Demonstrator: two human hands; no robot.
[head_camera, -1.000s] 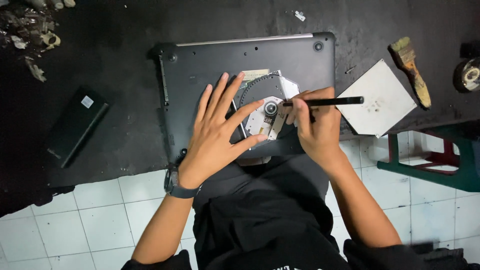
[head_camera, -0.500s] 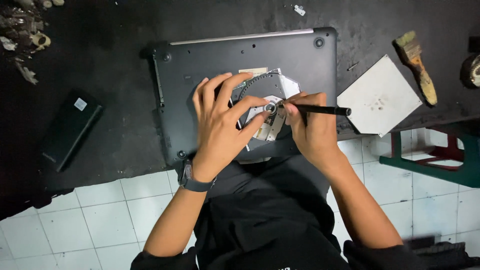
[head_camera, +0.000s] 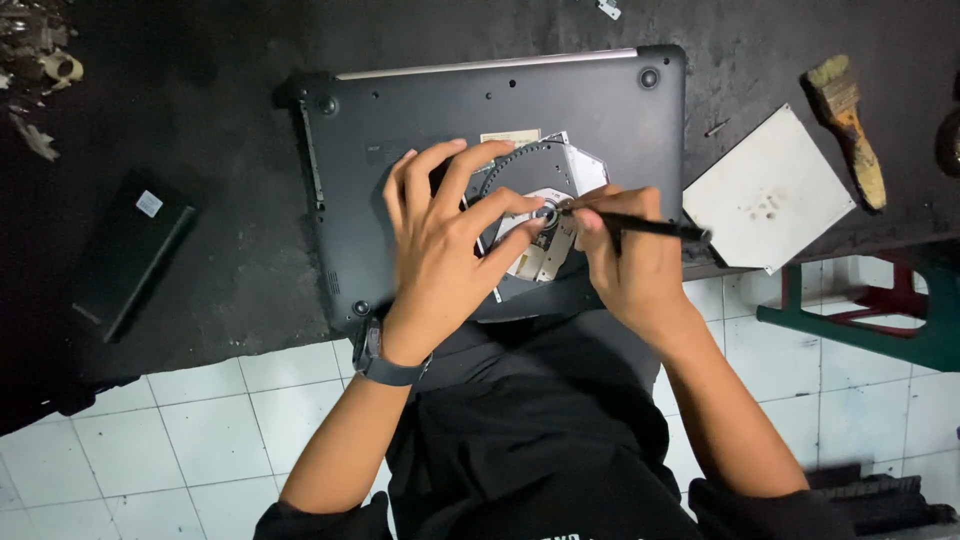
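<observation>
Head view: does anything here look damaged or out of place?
Yes. The upturned laptop has an optical drive tray pulled out, internals exposed, its pale cover plate lying loose beside it. Broken scraps litter the far-left table.

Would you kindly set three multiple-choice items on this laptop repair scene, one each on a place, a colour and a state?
1. Where does the paintbrush lie?
A. left of the laptop
B. far right on the worktop
C. on the tiled floor

2. What colour is the flat plate beside the laptop?
A. white
B. red
C. green

3. How does the right hand hold the black tool?
A. laid flat under the palm
B. pinched, tip on the drive hub
C. not at all

Answers: B, it lies by the right edge; A, the plate looks white against the dark worktop; B, its fingers grip the shaft, its tip at the hub beside the left hand.
</observation>
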